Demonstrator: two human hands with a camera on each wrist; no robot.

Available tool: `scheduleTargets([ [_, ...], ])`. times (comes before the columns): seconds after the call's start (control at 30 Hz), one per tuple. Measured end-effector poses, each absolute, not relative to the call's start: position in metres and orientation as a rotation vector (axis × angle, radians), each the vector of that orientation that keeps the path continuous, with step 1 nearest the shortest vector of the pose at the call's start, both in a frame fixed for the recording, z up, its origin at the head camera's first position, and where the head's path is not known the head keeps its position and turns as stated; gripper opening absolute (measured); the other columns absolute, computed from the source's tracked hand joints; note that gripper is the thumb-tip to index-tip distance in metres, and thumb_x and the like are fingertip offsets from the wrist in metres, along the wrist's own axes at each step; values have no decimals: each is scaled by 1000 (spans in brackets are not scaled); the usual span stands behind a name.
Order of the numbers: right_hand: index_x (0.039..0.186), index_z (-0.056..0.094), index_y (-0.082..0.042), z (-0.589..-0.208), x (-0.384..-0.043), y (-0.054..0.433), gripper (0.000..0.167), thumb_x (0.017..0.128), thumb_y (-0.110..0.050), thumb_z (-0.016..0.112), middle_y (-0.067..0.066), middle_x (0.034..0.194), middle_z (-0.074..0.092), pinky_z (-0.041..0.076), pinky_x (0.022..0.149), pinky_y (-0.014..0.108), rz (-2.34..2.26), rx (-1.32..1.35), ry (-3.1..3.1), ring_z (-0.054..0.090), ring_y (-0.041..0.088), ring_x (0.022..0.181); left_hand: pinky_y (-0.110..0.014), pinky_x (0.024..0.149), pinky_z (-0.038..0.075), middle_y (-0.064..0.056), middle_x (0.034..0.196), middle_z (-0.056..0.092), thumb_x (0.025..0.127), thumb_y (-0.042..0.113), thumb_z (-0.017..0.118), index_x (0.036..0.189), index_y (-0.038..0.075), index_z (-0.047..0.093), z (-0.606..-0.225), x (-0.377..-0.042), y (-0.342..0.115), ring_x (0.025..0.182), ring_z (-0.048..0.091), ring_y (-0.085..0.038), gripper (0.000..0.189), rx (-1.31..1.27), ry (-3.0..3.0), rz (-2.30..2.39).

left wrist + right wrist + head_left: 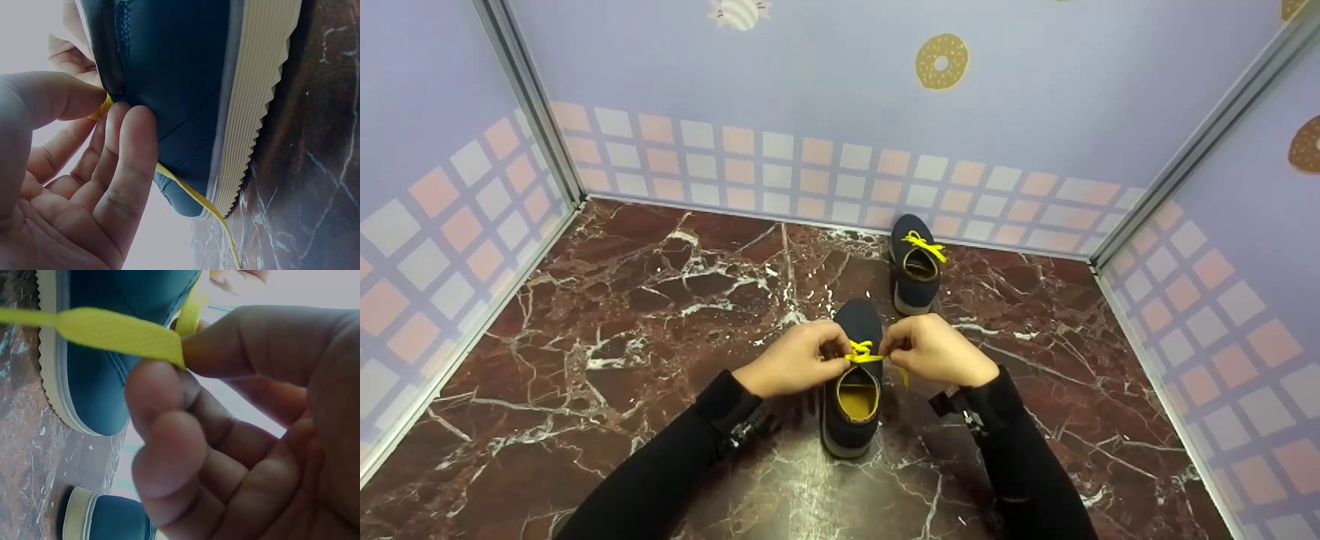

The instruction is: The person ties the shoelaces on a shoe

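A dark shoe [852,435] with a yellow insole stands on the floor between both hands, toe pointing away. Its yellow shoelace [862,352] is looped over the tongue. From the left side, my left hand [802,358] pinches part of the lace between thumb and fingers, which the left wrist view shows close to the shoe's opening. On the other side my right hand [937,351] pinches the lace too; in the right wrist view a flat yellow lace end [118,334] runs out from between thumb and forefinger. The knot itself is partly hidden by fingers.
A second dark shoe [916,292], its yellow lace tied in a bow, stands farther back to the right by the wall. Patterned panels [810,90] enclose the reddish-brown marbled floor [660,315] at the back and both sides. Small white flecks lie on the floor.
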State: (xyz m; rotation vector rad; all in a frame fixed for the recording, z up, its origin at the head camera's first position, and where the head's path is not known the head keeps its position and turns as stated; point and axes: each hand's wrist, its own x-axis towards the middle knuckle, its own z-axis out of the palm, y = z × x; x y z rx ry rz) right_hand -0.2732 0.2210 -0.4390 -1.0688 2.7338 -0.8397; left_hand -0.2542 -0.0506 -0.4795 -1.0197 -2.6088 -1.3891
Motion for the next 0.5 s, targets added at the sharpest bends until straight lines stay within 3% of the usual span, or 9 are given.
scheduleTargets([
  [0.33, 100, 88, -13, -442, -272, 214, 30, 93, 9, 69, -2, 97, 78, 58, 77, 32, -874, -1162, 2773, 69, 12, 86, -32, 81, 58, -1, 97, 71, 94, 5, 79, 101, 7, 75, -481, -255, -51, 88, 66, -16, 8, -1029, -2601, -1365],
  [0.5, 104, 86, -10, -444, -272, 211, 26, 97, 6, 67, -1, 95, 77, 55, 70, 29, -966, -1087, 2752, 66, 10, 76, -33, 81, 58, -1, 98, 71, 93, 4, 79, 100, 7, 75, -481, -255, -51, 88, 66, -17, 8, -1030, -2602, -1372],
])
